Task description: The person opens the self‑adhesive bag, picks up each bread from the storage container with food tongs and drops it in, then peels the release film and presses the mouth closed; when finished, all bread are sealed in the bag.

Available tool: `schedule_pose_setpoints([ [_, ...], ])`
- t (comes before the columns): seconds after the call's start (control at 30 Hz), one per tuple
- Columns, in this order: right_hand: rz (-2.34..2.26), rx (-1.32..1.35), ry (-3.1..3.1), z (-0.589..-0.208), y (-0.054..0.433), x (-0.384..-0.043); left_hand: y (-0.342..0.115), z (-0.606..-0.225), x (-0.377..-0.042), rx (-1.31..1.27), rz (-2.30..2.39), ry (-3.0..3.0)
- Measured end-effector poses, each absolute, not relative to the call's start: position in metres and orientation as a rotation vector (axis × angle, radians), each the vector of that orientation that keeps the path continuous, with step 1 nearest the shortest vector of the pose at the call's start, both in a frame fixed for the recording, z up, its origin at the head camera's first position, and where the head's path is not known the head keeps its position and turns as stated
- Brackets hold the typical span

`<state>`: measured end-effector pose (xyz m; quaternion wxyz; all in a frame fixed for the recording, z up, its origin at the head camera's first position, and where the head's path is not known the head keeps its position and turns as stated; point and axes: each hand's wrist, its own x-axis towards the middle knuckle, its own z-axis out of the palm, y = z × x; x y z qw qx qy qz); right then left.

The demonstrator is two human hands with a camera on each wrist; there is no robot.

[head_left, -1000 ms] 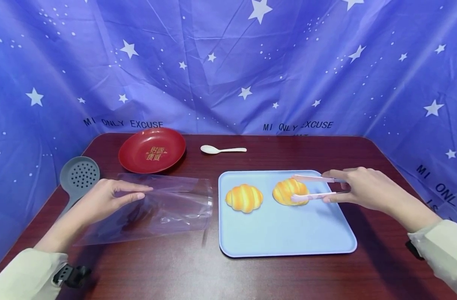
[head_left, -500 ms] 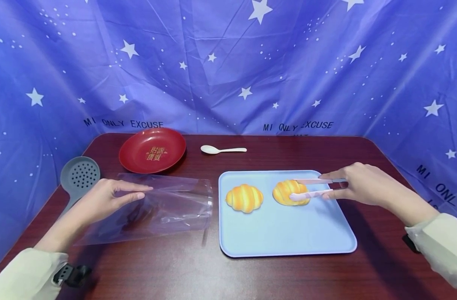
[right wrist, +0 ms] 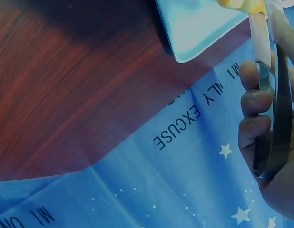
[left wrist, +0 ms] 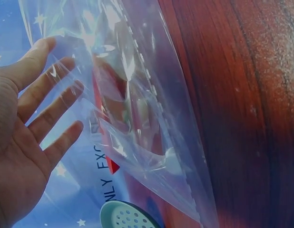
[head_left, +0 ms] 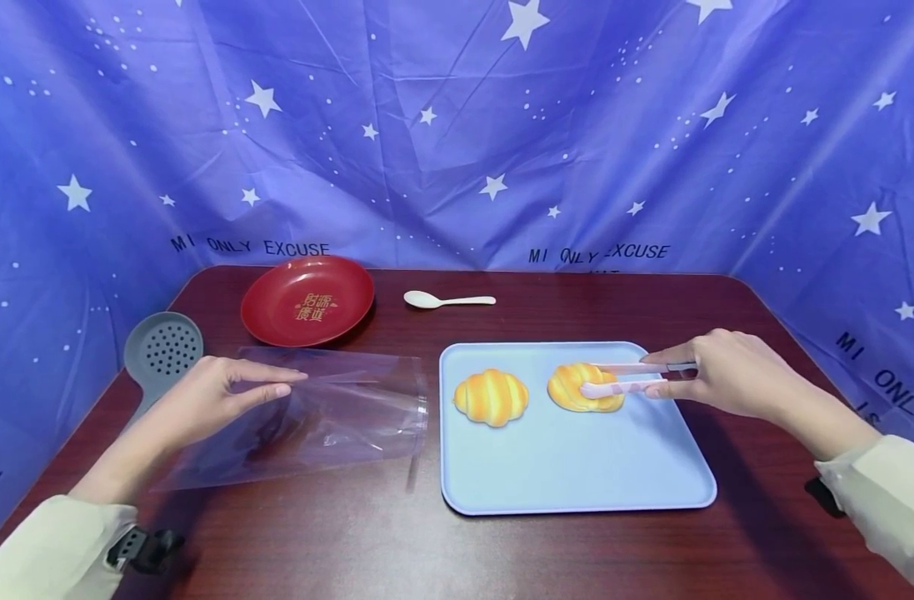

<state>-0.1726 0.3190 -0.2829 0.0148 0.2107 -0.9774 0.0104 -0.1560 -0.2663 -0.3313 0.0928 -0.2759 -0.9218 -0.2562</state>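
Note:
My left hand (head_left: 212, 400) pinches the upper layer of a clear plastic bag (head_left: 359, 417) between thumb and fingertips. The bag lies on the table with its edge toward the tray; the left wrist view shows it draped past the fingers (left wrist: 52, 114). My right hand (head_left: 734, 371) grips metal tongs (right wrist: 282, 104) with pale pink tips. Those tips are on either side of the right-hand croissant-shaped bread roll (head_left: 566, 385), which rests on the light blue tray (head_left: 561, 467). A second bread roll (head_left: 491, 397) sits untouched on the tray's left part.
Behind the bag stands a red plate (head_left: 280, 308) with gold characters. A white spoon (head_left: 457, 301) lies at the back middle. The grey slotted skimmer (head_left: 164, 346) is at the far left, partly behind my left hand. A blue starry cloth (head_left: 457, 167) surrounds the table.
The tongs' tips have come closer together around the right-hand bread roll, with my right hand shifting slightly. My left hand and the bag have stayed in place.

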Motion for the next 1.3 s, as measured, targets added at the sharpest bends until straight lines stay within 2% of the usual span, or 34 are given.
schedule_pose_setpoints([
  [0.73, -0.005, 0.694, -2.800, -0.282, 0.322, -0.160, -0.268, -0.332, -0.155, -0.798, -0.816, -2.741],
  [1.3, -0.005, 0.811, -2.631, -0.261, 0.283, -0.150, -0.267, -0.330, -0.156, -0.755, -0.796, -2.773],
])
